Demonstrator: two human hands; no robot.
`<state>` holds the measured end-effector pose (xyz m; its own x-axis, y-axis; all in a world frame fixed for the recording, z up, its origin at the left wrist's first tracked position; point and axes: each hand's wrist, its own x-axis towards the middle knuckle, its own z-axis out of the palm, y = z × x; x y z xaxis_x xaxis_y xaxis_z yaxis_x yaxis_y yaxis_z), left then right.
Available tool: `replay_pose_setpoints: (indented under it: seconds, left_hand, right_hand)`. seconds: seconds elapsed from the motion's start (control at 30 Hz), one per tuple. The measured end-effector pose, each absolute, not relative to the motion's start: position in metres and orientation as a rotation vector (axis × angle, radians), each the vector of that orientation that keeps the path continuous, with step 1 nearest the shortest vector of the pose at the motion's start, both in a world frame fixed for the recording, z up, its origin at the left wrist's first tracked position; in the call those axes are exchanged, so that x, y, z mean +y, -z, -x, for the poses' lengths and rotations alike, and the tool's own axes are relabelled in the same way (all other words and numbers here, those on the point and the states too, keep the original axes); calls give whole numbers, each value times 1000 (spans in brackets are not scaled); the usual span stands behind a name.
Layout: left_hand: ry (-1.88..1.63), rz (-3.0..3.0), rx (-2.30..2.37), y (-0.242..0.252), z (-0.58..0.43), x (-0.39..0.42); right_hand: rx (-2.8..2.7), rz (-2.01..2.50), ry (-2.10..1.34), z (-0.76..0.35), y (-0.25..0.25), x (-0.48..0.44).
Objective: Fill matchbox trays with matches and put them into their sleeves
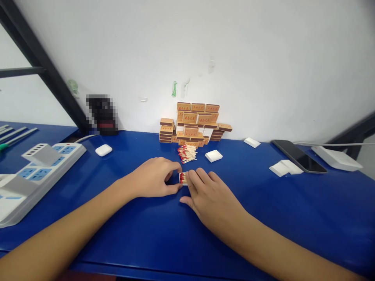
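Between my hands on the blue table (140, 226) lies a small white matchbox tray (180, 178) filled with red-tipped matches. My left hand (156, 177) grips its left end between thumb and fingers. My right hand (208, 191) reaches over the tray from the right, fingertips on the matches and thumb apart, hiding the tray's right part. Just behind is a loose pile of matches (187, 153). Farther back, matchboxes (195, 119) with orange labels are stacked in a stepped wall. A white empty-looking tray (213, 155) sits right of the pile.
At left stand a power strip (43, 171) with plugged adapters and a white earbud case (103, 150). On the right are a phone (299, 156), white folded pieces (285, 168), a small white box (252, 142) and a white charger (336, 158). A white wall (249, 70) rises behind.
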<state>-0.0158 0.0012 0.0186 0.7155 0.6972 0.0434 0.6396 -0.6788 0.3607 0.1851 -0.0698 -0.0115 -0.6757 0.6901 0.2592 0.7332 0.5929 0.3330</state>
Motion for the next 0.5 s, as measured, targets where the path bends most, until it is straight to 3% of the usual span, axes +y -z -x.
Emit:
replay_pose_setpoints:
  seconds: [0.17,0.5]
  left_hand:
    - [-251,-2614,1052,-20,15,0]
    - [-302,-2618,1050,-18,18,2]
  right_hand:
    - [-2711,1160,673,-184,9,-69]
    - [-2582,1242,430,-193,0,-62]
